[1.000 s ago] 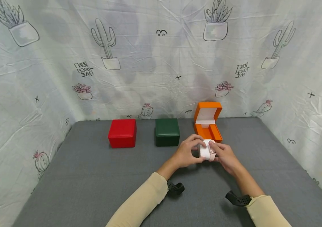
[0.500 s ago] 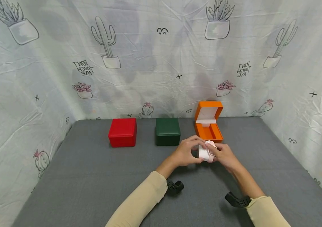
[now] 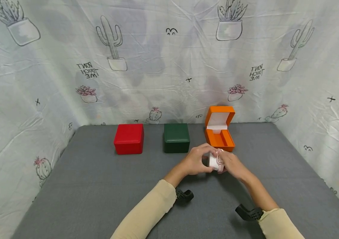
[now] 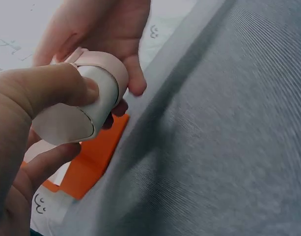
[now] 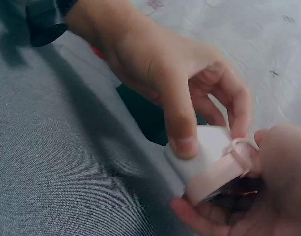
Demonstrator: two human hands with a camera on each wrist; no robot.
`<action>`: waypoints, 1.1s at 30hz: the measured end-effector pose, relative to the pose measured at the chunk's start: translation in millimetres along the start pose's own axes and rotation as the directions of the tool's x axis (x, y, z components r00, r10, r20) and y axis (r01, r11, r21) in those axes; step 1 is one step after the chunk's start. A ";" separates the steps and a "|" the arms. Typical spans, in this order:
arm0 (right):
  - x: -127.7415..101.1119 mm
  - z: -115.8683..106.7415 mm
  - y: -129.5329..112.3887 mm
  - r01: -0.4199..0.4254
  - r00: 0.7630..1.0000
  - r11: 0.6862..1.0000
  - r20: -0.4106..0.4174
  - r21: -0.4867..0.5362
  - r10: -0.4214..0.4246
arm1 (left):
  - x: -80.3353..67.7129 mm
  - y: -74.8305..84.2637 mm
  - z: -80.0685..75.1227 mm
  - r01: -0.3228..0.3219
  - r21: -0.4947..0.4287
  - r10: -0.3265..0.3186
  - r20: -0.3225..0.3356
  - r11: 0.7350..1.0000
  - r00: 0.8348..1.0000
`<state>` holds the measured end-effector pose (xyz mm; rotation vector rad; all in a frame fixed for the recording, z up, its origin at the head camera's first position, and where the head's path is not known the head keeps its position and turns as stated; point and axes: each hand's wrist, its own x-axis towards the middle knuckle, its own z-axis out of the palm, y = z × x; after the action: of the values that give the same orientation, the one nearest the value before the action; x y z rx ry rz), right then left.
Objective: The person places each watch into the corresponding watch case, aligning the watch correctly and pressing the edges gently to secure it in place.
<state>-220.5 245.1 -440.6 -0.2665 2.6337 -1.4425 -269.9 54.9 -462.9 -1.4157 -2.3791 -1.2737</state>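
Both hands meet over the grey table, holding a small white cushion with a pale pink watch strap wrapped round it. My left hand pinches the cushion's left end between thumb and fingers. My right hand curls over the strap on the right side. In the left wrist view the cushion shows under my thumb, with the pink strap round its far end. The right wrist view shows the cushion and strap between both hands. An open orange box stands just behind.
A shut red box and a shut dark green box stand in a row left of the orange one, near the back. Cactus-print cloth walls the table at the back and on both sides.
My right hand has slid further over the cushion and strap, hiding more of them. Both hands stay in the same spot before the orange box.
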 end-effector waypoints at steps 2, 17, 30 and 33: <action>0.0 -0.7 0.9 -0.015 1.000 0.992 0.015 0.127 0.013 | 0.2 0.1 -0.2 0.013 -0.023 -0.014 -0.018 1.000 1.000; -6.6 -16.8 9.5 -0.043 0.989 0.797 0.137 0.602 -0.051 | 0.0 3.0 -11.3 0.050 -0.174 -0.062 -0.066 0.983 0.996; -4.1 -12.1 3.8 -0.037 0.991 0.814 0.123 0.580 -0.043 | 1.1 7.2 -14.1 0.063 -0.179 -0.075 -0.061 0.982 0.995; -4.0 -12.0 3.3 -0.032 0.991 0.804 0.124 0.593 -0.052 | 0.6 7.2 -14.6 0.067 -0.205 -0.080 -0.053 0.976 0.995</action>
<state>-219.2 257.6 -436.8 -0.2888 1.9374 -2.0747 -269.3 46.8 -448.8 -1.3263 -2.3384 -1.5955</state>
